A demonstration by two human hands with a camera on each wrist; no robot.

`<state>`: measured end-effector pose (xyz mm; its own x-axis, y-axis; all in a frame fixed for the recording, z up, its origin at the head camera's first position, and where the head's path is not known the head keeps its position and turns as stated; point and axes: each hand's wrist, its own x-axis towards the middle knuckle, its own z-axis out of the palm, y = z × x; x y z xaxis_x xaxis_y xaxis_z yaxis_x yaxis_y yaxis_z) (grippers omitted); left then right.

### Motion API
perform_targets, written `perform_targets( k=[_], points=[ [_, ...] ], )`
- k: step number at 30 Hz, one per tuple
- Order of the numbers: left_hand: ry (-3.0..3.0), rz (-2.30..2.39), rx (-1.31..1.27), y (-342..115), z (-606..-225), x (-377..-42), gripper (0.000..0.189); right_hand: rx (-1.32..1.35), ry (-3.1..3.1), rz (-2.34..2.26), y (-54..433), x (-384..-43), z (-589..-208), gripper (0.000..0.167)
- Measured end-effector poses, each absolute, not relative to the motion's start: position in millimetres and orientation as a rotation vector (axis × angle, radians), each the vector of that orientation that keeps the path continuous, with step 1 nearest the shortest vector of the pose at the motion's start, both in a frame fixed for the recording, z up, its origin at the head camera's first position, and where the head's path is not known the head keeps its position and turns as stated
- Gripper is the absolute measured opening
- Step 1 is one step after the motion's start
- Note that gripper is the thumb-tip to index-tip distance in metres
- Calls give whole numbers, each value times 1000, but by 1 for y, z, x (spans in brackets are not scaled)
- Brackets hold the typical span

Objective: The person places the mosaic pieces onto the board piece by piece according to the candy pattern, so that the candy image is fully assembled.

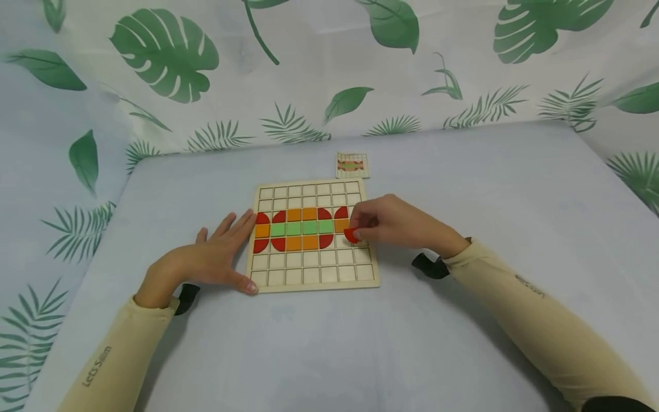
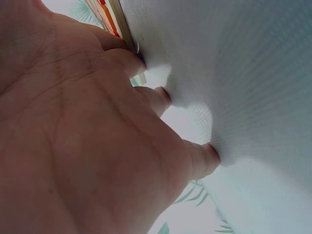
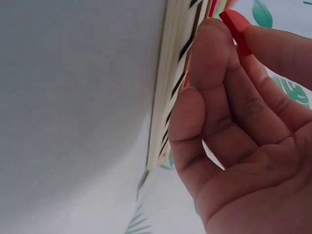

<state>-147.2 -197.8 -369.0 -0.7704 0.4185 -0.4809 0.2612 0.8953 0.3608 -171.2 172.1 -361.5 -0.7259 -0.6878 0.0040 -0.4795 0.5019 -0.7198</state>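
Note:
A square wooden grid board (image 1: 293, 277) lies on the table, its middle rows filled with red quarter-round, orange and green tiles (image 1: 301, 228). My right hand (image 1: 393, 225) pinches a red quarter-round tile (image 1: 352, 235) between thumb and fingers, over the right side of the board. That red tile (image 3: 236, 30) also shows at the fingertips in the right wrist view. My left hand (image 1: 211, 260) rests with fingers spread at the board's left edge, thumb at the near left corner. In the left wrist view the left hand's fingertips (image 2: 209, 158) touch the tablecloth.
A small pattern card (image 1: 352, 165) with a similar coloured design lies just behind the board. The pale tablecloth (image 1: 329, 349) spreads all around, and a leaf-print curtain (image 1: 304, 63) hangs along the back.

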Motion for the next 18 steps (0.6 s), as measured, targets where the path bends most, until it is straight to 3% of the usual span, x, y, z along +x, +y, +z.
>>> perform_targets(
  k=[18],
  points=[
    [2480, 383, 496, -198, -367, -145, 146, -986, 2509, -992, 156, -171, -367, 15]
  ],
)
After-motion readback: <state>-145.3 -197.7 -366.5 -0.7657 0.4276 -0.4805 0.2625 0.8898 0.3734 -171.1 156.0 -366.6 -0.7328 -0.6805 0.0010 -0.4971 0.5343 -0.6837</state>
